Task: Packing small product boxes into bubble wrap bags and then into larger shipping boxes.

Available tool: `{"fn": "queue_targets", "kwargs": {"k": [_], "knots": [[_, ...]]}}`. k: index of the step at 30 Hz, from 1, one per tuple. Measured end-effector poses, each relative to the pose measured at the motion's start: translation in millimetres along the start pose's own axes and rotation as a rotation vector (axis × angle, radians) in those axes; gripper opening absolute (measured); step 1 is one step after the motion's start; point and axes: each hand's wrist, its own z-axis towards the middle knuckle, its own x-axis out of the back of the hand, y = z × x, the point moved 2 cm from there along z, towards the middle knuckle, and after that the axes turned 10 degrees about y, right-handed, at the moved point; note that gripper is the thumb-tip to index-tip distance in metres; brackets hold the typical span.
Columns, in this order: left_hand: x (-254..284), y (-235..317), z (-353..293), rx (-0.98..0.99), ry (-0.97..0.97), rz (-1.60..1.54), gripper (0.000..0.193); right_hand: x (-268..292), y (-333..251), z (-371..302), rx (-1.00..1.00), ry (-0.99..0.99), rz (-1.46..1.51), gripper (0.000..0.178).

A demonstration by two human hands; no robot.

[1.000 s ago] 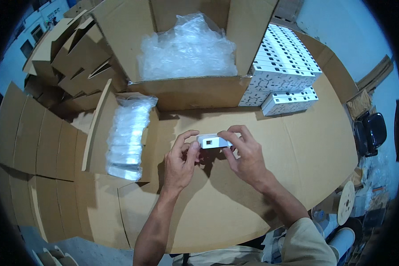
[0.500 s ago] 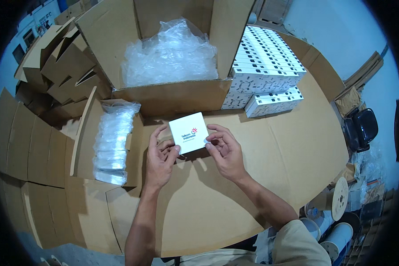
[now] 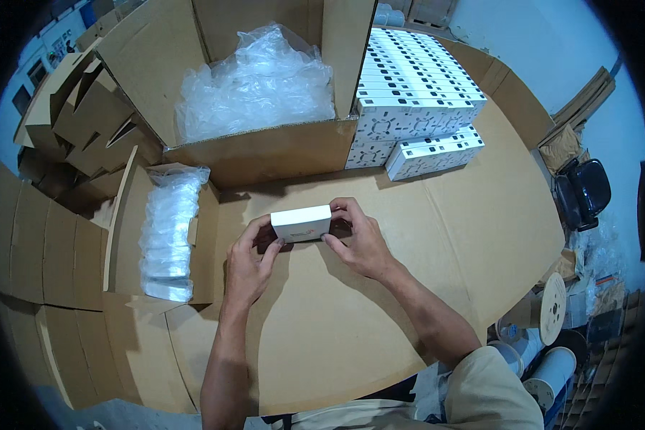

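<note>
A small flat white box [image 3: 301, 223] is held over the cardboard-covered table, tipped so that a narrow side faces up. My left hand [image 3: 252, 259] grips its left end, thumb at the near lower corner. At the right end, my right hand [image 3: 360, 241] holds it with the thumb in front and the fingers behind. Left of my hands, an open cardboard tray [image 3: 206, 247] contains a row of clear plastic-wrapped packets [image 3: 168, 236]. Beyond the box stands a large open carton [image 3: 265, 152] with a heap of clear plastic bags [image 3: 258, 86] inside.
Stacked white boxes [image 3: 419, 86] stand right of the carton, with a shorter row [image 3: 437, 154] in front. Folded cardboard pieces [image 3: 97, 136] pile up at the far left. Cable spools [image 3: 552, 308] and a black chair [image 3: 584, 192] are beyond the table's right edge.
The white box has been tilted from showing its printed broad face to showing a narrow side. Both hands have turned with it, and the view has shifted slightly.
</note>
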Motion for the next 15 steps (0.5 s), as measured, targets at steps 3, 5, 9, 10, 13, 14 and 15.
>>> {"fn": "queue_targets", "kwargs": {"k": [3, 5, 9, 10, 13, 14, 15], "knots": [[0.9, 8.0, 0.4, -0.02, -0.022, 0.057, 0.033, 1.2, 3.0, 1.6, 0.013, -0.033, -0.011, 0.047], [-0.5, 11.1, 0.7, -0.034, -0.023, 0.07, 0.032, 2.7, 4.8, 1.8, 0.019, -0.034, -0.005, 0.047], [2.5, 7.1, 0.7, -0.017, -0.03, 0.114, 0.034, 0.1, 4.6, 2.8, 0.022, -0.044, -0.004, 0.047], [3.0, 5.9, 1.2, -0.002, -0.053, 0.125, 0.038, 0.9, 2.9, 3.1, 0.024, -0.045, -0.005, 0.047], [1.1, 16.3, -2.9, -0.042, 0.049, -0.022, 0.05, 2.2, 1.3, 5.2, -0.03, -0.07, -0.033, 0.053], [4.7, 13.8, -3.9, -0.005, 0.047, -0.032, 0.058, 2.5, 2.1, 3.8, 0.018, -0.059, -0.052, 0.056], [6.6, 17.4, -5.5, -0.02, 0.053, -0.033, 0.058, 6.3, 1.4, 2.1, 0.069, -0.042, -0.078, 0.059]]}}
